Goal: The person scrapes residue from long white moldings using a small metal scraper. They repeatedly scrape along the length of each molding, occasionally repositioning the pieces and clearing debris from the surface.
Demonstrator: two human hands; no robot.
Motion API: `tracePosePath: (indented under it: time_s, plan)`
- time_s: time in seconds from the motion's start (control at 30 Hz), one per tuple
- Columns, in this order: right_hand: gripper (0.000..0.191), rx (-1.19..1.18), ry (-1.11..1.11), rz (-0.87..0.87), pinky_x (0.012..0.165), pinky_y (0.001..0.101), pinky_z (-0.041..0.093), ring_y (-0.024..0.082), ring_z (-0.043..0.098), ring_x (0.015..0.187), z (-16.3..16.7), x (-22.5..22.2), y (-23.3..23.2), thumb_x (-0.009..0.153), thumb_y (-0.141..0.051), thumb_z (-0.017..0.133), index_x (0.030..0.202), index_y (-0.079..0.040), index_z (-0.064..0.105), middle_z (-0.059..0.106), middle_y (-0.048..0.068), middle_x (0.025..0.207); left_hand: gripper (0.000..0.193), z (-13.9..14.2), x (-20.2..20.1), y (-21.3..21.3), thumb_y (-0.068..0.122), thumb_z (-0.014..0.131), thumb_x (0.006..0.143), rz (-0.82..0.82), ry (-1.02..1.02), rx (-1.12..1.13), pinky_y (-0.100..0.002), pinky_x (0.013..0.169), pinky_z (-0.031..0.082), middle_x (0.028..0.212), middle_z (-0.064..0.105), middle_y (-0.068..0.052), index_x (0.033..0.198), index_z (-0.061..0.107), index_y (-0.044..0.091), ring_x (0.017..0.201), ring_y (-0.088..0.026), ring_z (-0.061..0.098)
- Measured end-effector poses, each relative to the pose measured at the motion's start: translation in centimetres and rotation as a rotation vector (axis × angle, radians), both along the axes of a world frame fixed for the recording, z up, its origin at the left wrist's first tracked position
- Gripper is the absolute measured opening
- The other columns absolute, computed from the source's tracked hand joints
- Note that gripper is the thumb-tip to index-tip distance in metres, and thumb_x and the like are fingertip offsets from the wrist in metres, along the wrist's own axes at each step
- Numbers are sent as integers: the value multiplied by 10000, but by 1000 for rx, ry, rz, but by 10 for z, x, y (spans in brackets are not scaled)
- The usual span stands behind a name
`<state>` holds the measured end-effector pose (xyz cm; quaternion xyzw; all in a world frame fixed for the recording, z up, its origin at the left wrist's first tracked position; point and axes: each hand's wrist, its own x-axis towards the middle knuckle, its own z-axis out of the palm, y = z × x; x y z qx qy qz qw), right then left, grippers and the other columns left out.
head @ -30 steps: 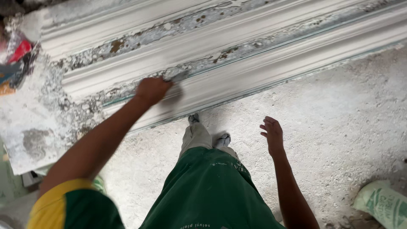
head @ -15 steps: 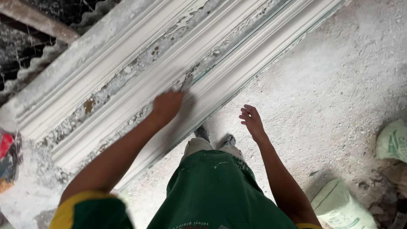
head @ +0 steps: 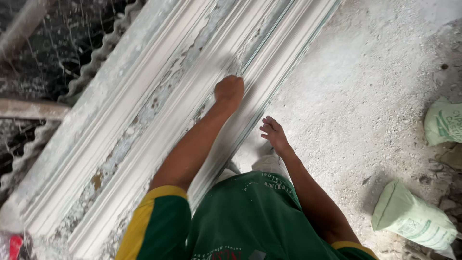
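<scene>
**Two Hands at a Long White Moulding**

One long white moulding (head: 159, 125) is seen lying on a diagonal across the view, from the lower left to the upper right, and it is made up of several parallel ridges and grooves. Grey and brown patches are noted along its middle channel, where the white coat is broken or flaked. A thin greenish edge is observed along the side nearest the person.

The left hand (head: 230, 90) is closed into a fist and is pressed against a ridge of the moulding, about halfway along its visible length. Whether anything is held inside the fist cannot be told, since the fingers are curled under and hidden from above. The left arm is stretched out from a green sleeve (head: 156, 224) trimmed with yellow.

The right hand (head: 274, 133) is held open with the fingers spread and slightly bent. Nothing is gripped by it. It is placed just beside the near edge of the moulding, over the dusty floor (head: 365, 96); contact with the edge cannot be confirmed.

Pale shoes (head: 262, 165) are partly seen below the right hand, close to the moulding.

Two pale green sacks (head: 414, 216) are recorded at the right, well apart from both hands. Corrugated sheeting (head: 91, 67) and a beam (head: 29, 110) are noted beyond the moulding, at the upper left.
</scene>
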<state>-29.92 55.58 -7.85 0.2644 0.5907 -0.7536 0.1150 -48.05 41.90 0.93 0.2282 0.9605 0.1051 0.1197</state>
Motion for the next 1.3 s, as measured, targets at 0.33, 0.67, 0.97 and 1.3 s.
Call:
tracePosePath:
  time_s: [0.33,0.67,0.97,1.3]
  plan:
    - [566,71,15,-64,938,384,535,234,617,1198,1,-77,147,1002,-214,540,1531,-59,412,540,115,1461,260,14,-127,173,117,530,974,60,27,-41,-479,831,609,1157,721,-169,1053,772,64,1044,-350,723]
    - [621,17,78,122,984,401,545,232,602,1233,-11,-216,287,1012,-213,557,1579,-92,334,490,136,1521,277,10,-74,77,225,507,1041,159,-213,-222,-548,750,600,1062,693,-198,1244,692,188,894,-415,720]
    - [646,-41,36,48,1007,410,527,225,568,1263,-4,-260,338,1011,-214,573,1590,-120,300,439,139,1565,253,7,-216,240,138,523,961,-23,-110,-158,-538,838,578,1099,697,-183,1111,726,155,1027,-391,693]
    - [567,158,-13,-36,968,409,550,237,616,1221,-25,-307,451,1009,-209,561,1536,-87,392,480,139,1523,196,7,-384,457,54,564,913,-13,-43,56,-518,764,600,1067,722,-215,969,751,62,960,-405,719]
